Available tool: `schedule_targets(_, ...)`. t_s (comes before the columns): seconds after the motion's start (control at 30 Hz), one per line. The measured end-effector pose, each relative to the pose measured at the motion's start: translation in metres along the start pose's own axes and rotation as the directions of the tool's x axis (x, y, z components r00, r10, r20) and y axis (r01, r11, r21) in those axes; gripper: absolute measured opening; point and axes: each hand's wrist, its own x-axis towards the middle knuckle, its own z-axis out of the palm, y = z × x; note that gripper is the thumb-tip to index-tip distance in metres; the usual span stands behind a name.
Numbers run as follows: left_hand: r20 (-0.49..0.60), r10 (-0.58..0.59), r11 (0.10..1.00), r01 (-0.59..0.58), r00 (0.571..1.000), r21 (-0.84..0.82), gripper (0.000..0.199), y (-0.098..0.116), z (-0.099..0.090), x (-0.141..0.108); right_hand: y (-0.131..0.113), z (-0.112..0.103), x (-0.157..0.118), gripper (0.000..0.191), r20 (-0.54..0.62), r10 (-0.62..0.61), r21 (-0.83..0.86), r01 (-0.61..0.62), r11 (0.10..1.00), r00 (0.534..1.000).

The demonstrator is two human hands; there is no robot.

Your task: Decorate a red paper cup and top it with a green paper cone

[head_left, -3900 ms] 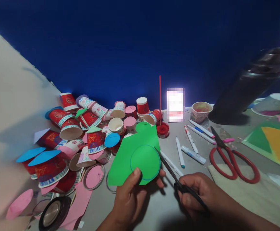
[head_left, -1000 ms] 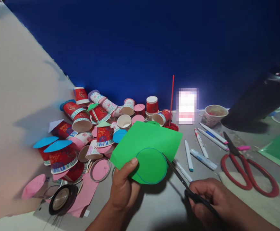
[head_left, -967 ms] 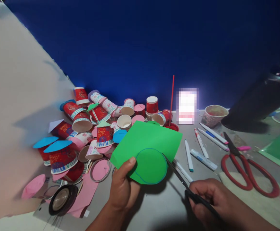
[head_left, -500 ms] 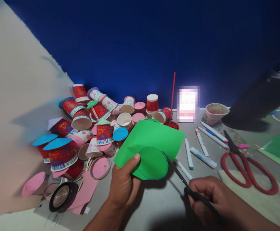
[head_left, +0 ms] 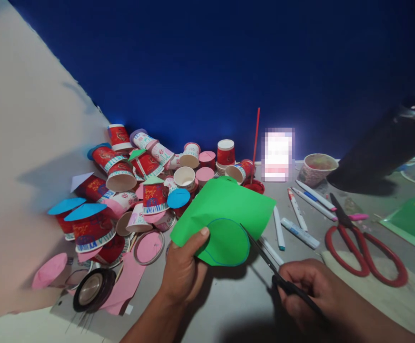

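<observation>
while your left hand (head_left: 186, 267) pinches the green paper (head_left: 236, 200) between a thumb on top and fingers tucked beneath, your right hand (head_left: 305, 286) is curled firmly around the handles of the black scissors (head_left: 266, 259). the sheet is held up above the worktop (head_left: 222, 295), and the blades reach it from the right, meeting the blue outline (head_left: 249, 245) near its upper right; how far they are parted is hard to tell.

for a clean curve, hold the scissors steady, turn the sheet into them with your left hand and take short bites along the line. pressing hard with that thumb could crease the paper, which looks thin, smooth and lightly springy, bowing under your grip.

to your left, tapered paper cups (head_left: 154, 199) lie heaped, red or patterned white, some topped with flat paper discs. to your right, red-handled scissors (head_left: 343, 220) with thick, rounded loops lie partly over a pale, soft-looking cloth (head_left: 371, 295), near slim white markers (head_left: 298, 209).
</observation>
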Motion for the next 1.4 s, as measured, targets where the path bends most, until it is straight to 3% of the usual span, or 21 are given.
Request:
schedule_targets(0.77,0.077,-0.023,0.995,0.015,0.997,0.102,0.065,0.007,-0.004,-0.001,-0.006,-0.001,-0.003,0.076,0.009,-0.025,-0.094,0.025,0.995,1.0)
schedule_targets(0.97,0.089,-0.012,0.993,0.002,0.996,0.117,0.055,0.011,-0.005,-0.001,-0.004,-0.004,-0.003,0.078,-0.002,-0.031,-0.136,0.031,0.99,1.0)
schedule_targets(1.13,0.126,-0.045,0.987,0.025,0.991,0.157,0.046,0.012,-0.006,-0.002,0.003,-0.006,-0.002,0.07,0.033,-0.028,-0.083,0.031,0.996,0.999)
schedule_targets(1.27,0.174,-0.069,0.983,0.037,0.982,0.18,0.045,0.011,-0.007,-0.002,0.001,-0.004,-0.003,0.061,-0.002,-0.028,-0.108,0.028,0.994,1.0)
schedule_targets(1.4,0.158,-0.065,0.983,0.036,0.985,0.179,0.036,0.012,-0.008,-0.002,-0.003,-0.001,-0.003,0.06,0.013,0.004,-0.08,-0.003,0.997,1.0)
